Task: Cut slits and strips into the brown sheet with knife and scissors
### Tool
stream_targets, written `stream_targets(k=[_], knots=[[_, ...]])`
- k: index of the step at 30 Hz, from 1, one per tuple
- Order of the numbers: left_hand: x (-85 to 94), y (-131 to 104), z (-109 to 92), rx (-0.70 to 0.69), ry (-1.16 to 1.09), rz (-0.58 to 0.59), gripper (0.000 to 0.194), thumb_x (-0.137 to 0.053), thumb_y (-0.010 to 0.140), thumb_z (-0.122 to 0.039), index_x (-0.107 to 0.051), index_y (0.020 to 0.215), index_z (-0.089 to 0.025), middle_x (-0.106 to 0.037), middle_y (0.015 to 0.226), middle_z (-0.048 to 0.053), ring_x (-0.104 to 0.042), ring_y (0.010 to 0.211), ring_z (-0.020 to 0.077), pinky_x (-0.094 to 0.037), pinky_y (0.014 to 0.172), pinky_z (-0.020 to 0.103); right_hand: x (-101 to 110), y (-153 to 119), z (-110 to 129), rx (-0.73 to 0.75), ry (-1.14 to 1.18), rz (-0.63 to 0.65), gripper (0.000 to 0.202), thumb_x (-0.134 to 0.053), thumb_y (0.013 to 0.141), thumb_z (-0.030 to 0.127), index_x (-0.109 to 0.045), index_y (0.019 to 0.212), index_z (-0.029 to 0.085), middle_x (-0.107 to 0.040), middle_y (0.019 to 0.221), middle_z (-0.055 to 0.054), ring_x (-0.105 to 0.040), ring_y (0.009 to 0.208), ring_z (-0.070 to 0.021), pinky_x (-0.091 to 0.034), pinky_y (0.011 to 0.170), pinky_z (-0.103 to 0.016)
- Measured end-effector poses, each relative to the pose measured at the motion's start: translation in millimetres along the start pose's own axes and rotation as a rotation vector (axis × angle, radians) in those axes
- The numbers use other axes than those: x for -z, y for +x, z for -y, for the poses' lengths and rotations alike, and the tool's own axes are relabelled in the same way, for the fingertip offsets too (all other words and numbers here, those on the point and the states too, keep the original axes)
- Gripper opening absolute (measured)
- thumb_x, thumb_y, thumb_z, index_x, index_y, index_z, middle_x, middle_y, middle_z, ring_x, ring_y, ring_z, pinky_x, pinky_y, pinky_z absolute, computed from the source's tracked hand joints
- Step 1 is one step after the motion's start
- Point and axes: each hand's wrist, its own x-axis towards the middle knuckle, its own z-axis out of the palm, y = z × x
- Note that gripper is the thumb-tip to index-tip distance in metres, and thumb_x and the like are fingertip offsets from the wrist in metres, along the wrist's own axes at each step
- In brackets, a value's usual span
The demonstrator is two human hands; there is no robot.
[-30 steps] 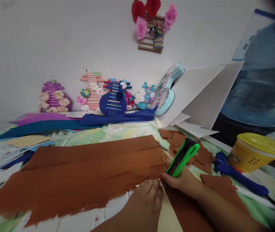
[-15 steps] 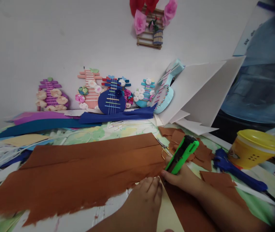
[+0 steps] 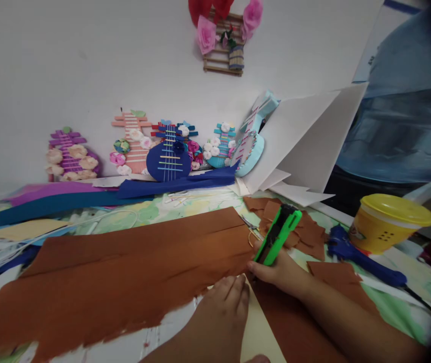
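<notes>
My right hand is wrapped round a green and black utility knife. It holds the knife slanted, handle up to the right; the blade tip is hidden by my fingers. Beside it, my left hand lies palm down, fingers stretched over the narrow end of a cream card strip. Under and around both hands spreads a brown sheet, creased, with a ragged front edge, which looks like crepe paper or cloth. A white board with marks on it shows below that edge.
Scissors and brown scraps lie beyond my right hand. To the right are a blue glue gun and a yellow-lidded tub. Decorated lute models and white boards lean at the wall. White cords are heaped at left.
The view has turned slightly right, so everything sits a little further left. Both hands keep nearly the same place on the card and brown sheet, and the knife stays in my right hand.
</notes>
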Motion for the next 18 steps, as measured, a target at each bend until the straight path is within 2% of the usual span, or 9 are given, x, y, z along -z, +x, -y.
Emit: stream_targets(k=[5,10,14,18], knots=[[-2.0,0.1,1.2,0.005,0.005,0.018,0.084,-0.021,0.077,-0.065,-0.024,0.128,0.001,-0.017,0.132,0.024,-0.018,0.120,0.0350,-0.016,0.098,0.043,-1.3,0.2,2.3,0.017,-0.050,0.005,0.025,-0.052,0.066,0.029,-0.031,0.056,0.019,-0.033,0.055,0.005,-0.033,0.051,-0.0082,-0.030,0.045,-0.021],[3.2,-2.4,-3.1,0.022,-0.013,0.018,0.081,-0.027,0.077,-0.061,-0.021,0.129,0.001,-0.013,0.132,0.024,-0.015,0.121,0.0338,-0.015,0.099,0.043,-5.0,-1.3,0.9,0.055,-0.058,0.022,0.025,-0.052,0.065,0.027,-0.030,0.057,0.020,-0.031,0.052,0.006,-0.031,0.048,-0.0071,-0.026,0.042,-0.020],[6.9,-3.5,-5.4,0.034,-0.025,0.010,0.081,-0.032,0.076,-0.061,-0.023,0.128,0.001,-0.016,0.132,0.023,-0.018,0.121,0.0334,-0.016,0.099,0.042,-5.4,-3.2,2.1,0.067,-0.057,0.036,0.024,-0.053,0.065,0.025,-0.030,0.058,0.020,-0.030,0.052,0.007,-0.030,0.047,-0.0068,-0.025,0.041,-0.020],[4.6,-2.7,-3.8,0.027,-0.026,-0.005,0.082,-0.029,0.076,-0.063,-0.026,0.128,0.000,-0.017,0.132,0.021,-0.020,0.120,0.0337,-0.017,0.099,0.043,-3.5,-3.6,0.0,0.037,-0.013,0.036,0.025,-0.052,0.067,0.027,-0.031,0.058,0.019,-0.032,0.053,0.006,-0.031,0.048,-0.0069,-0.027,0.042,-0.020]])
